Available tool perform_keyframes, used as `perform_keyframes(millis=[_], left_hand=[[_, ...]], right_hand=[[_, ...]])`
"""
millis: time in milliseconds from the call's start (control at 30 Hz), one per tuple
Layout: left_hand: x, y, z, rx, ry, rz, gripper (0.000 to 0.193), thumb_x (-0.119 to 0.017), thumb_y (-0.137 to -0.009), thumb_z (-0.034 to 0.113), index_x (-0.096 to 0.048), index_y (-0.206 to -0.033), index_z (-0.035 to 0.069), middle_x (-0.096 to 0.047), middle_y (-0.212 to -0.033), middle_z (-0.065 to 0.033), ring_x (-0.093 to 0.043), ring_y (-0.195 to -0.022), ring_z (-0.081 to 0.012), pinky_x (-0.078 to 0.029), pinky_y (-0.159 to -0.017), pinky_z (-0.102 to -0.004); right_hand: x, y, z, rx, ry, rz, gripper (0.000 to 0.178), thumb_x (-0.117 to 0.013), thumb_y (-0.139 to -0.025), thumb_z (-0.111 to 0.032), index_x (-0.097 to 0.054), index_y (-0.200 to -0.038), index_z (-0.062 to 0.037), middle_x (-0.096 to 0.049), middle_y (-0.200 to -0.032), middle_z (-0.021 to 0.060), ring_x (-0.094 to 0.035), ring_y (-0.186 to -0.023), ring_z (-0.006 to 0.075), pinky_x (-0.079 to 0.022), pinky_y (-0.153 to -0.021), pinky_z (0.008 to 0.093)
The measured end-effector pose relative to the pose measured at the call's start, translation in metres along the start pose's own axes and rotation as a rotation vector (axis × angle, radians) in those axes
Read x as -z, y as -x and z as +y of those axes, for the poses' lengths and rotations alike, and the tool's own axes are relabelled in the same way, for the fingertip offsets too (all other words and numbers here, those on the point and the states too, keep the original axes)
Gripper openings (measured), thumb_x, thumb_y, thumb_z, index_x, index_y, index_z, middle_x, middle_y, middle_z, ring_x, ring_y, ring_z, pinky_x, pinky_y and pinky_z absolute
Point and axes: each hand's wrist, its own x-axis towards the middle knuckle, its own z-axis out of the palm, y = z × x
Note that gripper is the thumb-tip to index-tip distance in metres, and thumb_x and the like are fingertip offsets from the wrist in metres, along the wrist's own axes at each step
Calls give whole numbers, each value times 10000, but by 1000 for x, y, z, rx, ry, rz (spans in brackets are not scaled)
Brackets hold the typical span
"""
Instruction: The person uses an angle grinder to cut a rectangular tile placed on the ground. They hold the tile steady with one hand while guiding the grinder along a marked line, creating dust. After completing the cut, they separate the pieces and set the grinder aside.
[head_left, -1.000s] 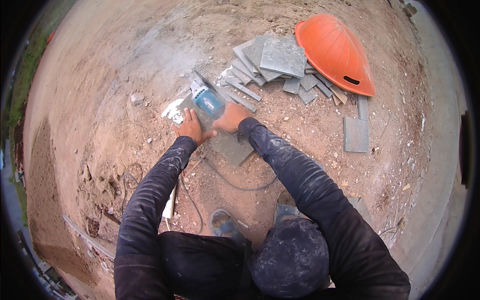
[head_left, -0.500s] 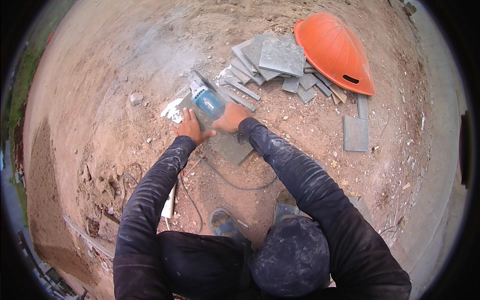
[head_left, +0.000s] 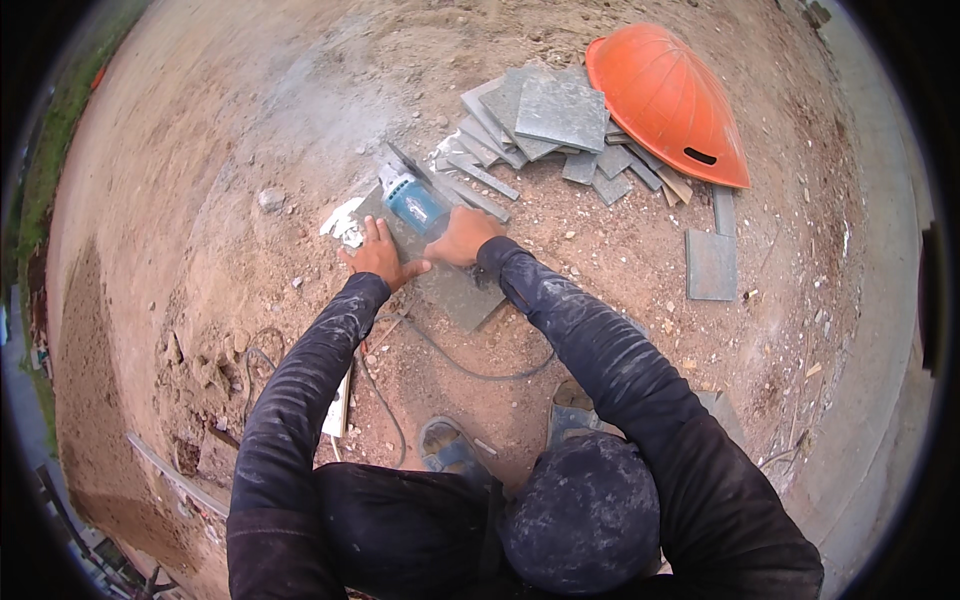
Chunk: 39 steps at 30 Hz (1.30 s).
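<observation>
My right hand [head_left: 466, 236] is wrapped round the rear of a blue angle grinder [head_left: 415, 204], whose silver head and disc point away from me. The grinder sits over a grey stone tile [head_left: 460, 293] lying on the dirt. My left hand [head_left: 378, 255] presses on the tile's left side with fingers spread, thumb toward the grinder. Pale dust hangs beyond the grinder's head. The disc's contact with the tile is hard to make out.
Stacked grey tiles [head_left: 562, 113] lie ahead to the right, beside an upturned orange basin [head_left: 665, 105]. A single square tile [head_left: 711, 266] lies farther right. A cable [head_left: 470, 375] loops between my feet and the tile. A white power strip [head_left: 337, 410] lies near my left foot.
Almost nothing differs. Both hands and the grinder hold nearly the same place, and dust still hangs ahead of the grinder.
</observation>
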Motion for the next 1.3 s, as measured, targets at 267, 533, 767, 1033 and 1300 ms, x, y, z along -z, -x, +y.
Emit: perform_keyframes(millis=[267, 533, 767, 1033, 1300], left_hand=[[-6, -2, -3, -30, 7, 75, 1308, -647, -622, 811, -129, -1508, -1, -121, -1582, -212, -387, -1354, -358, -223, -1050, -705], [1, 0, 1, 1, -14, 6, 1276, -613, -658, 810, -129, -1510, -7, -134, -1585, -196, -253, -1442, -308, -202, -1089, -669], [-6, -5, -3, -13, -3, 31, 1297, -628, -637, 814, -128, -1509, -6, -131, -1586, -192, -325, -1407, -320, -211, -1082, -673], [-14, -10, -5, -38, 55, 58, 1287, -671, -625, 784, -157, -1504, -3, -137, -1586, -181, -437, -1322, -365, -265, -1040, -687], [-28, -21, -15, -79, 117, 98, 1290, -660, -621, 797, -161, -1502, -3, -137, -1586, -182, -526, -1216, -432, -279, -1022, -696]], right_hand=[[2, 6, -1, -2, 9, 10, 760, -778, -605, -429, -608, -1193, 21, -609, -1222, 234, -604, -1131, 350, -498, -952, 390], [1, 7, 1, -1, 7, 20, 710, -782, -606, -430, -645, -1151, 5, -624, -1203, 233, -610, -1124, 356, -503, -948, 393], [-3, 6, 8, 62, -16, 52, 682, -764, -592, -446, -669, -1065, 36, -661, -1085, 262, -656, -1017, 359, -522, -882, 389], [-13, -4, 9, 76, -58, 97, 604, -720, -601, -424, -698, -996, 32, -678, -1028, 253, -667, -967, 368, -528, -858, 391], [-16, -11, 5, 84, -97, 128, 595, -714, -599, -407, -696, -1000, 32, -676, -1037, 251, -665, -981, 362, -528, -872, 392]])
